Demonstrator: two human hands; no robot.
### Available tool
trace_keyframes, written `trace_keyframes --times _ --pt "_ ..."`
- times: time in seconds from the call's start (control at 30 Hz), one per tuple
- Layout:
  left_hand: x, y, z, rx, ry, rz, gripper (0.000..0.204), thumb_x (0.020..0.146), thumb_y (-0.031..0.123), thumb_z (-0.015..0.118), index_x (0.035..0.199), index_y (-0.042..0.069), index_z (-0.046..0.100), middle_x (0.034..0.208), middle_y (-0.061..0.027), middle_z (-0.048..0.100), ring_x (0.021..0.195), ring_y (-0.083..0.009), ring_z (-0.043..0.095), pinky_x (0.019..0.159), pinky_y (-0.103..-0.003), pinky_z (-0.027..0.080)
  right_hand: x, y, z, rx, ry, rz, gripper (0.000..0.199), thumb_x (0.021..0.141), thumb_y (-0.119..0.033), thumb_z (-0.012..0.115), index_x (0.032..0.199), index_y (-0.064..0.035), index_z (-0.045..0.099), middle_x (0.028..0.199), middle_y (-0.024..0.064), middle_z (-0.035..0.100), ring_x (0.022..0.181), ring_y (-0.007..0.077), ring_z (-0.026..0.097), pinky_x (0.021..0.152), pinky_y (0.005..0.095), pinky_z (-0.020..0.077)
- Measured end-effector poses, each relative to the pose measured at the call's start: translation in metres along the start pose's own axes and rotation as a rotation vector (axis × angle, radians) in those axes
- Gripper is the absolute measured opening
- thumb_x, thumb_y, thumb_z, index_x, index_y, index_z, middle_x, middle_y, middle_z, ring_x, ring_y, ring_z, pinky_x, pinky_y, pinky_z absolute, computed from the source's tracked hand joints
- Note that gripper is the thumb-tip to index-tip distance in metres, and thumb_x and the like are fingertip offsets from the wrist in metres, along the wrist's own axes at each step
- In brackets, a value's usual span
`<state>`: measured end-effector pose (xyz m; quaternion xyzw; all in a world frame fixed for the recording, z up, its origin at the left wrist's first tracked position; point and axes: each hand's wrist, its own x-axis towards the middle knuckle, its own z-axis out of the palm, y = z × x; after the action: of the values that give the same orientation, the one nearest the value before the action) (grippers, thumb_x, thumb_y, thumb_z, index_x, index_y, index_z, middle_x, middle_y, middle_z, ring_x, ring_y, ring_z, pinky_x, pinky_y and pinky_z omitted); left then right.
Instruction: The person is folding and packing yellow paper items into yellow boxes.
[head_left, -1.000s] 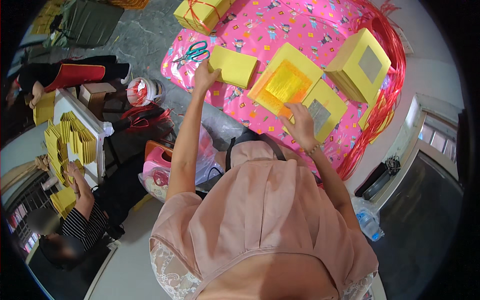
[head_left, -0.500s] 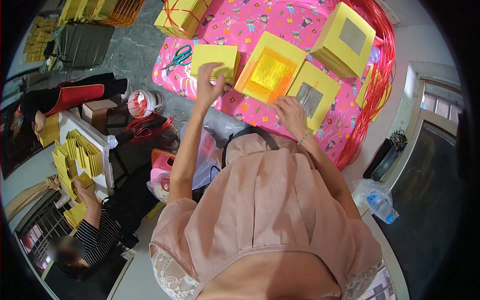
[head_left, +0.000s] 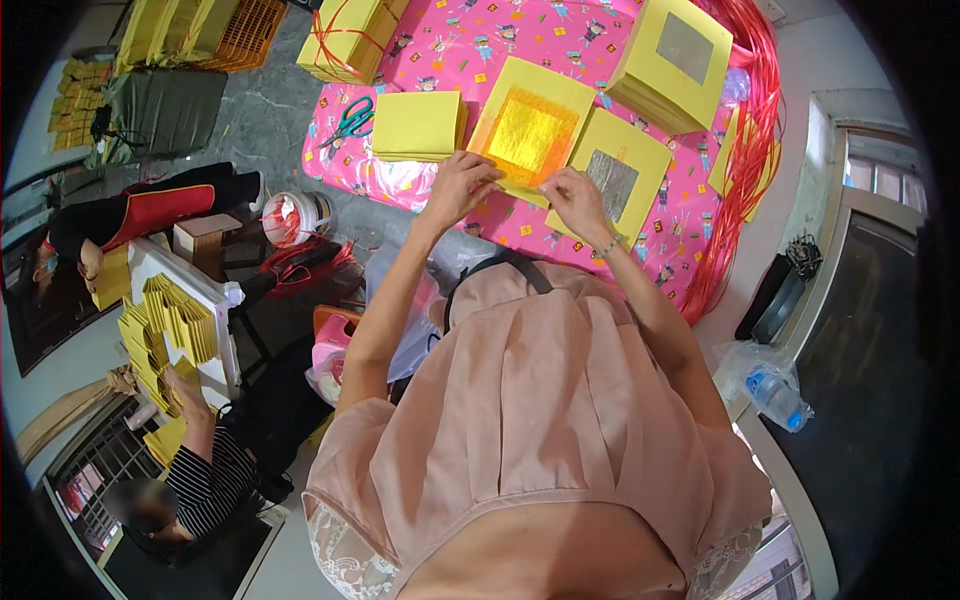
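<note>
A stack of yellow paper sheets with a gold foil square (head_left: pixel 527 130) lies on a pink patterned cloth (head_left: pixel 640 235). My left hand (head_left: pixel 458 188) and my right hand (head_left: pixel 577 200) both pinch its near edge, fingers curled. A yellow sheet with a silver foil square (head_left: pixel 620 172) lies just right of it, partly under my right hand. A plain yellow stack (head_left: pixel 418 125) sits to the left, beside green-handled scissors (head_left: pixel 350 120). A taller stack with a silver square (head_left: pixel 680 60) stands at the back right.
Red strings (head_left: pixel 748 160) trail along the cloth's right edge. A tied yellow bundle (head_left: pixel 345 35) sits at the back. A white bucket (head_left: pixel 295 215) stands left. A co-worker's hand (head_left: pixel 185 395) handles folded yellow papers at a white table. A water bottle (head_left: pixel 775 395) lies right.
My left hand left the plain yellow stack and moved right to the gold foil stack. My right hand shifted left off the silver sheet to the same edge.
</note>
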<state>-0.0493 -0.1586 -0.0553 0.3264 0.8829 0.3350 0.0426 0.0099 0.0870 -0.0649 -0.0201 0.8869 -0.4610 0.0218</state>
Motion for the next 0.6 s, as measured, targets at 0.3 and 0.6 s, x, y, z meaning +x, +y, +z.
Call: trace_keyframes --times 0.3,0.6 --pt "0.005 0.002 -0.004 -0.029 -0.006 -0.002 0.02 0.074 0.017 0.075 0.094 0.012 0.072 0.094 -0.0047 0.066 0.091 -0.0272 0.057 0.081 -0.04 0.046 0.006 0.011 0.005 0.169 -0.067 0.153 0.02 0.082 -0.023 0.071 0.076 -0.0034 0.071 0.077 0.0084 0.064 0.067 0.0212 0.061 0.064 0.0353 0.0477" --pt "0.006 0.004 -0.007 -0.025 -0.01 0.008 0.02 0.074 0.017 0.075 0.092 0.011 0.072 0.094 -0.0051 0.066 0.089 -0.0274 0.057 0.081 -0.039 0.046 0.007 0.009 0.003 0.163 -0.092 0.156 0.024 0.082 -0.026 0.07 0.077 -0.0022 0.071 0.077 0.0098 0.065 0.069 0.0224 0.063 0.064 0.0353 0.0485"
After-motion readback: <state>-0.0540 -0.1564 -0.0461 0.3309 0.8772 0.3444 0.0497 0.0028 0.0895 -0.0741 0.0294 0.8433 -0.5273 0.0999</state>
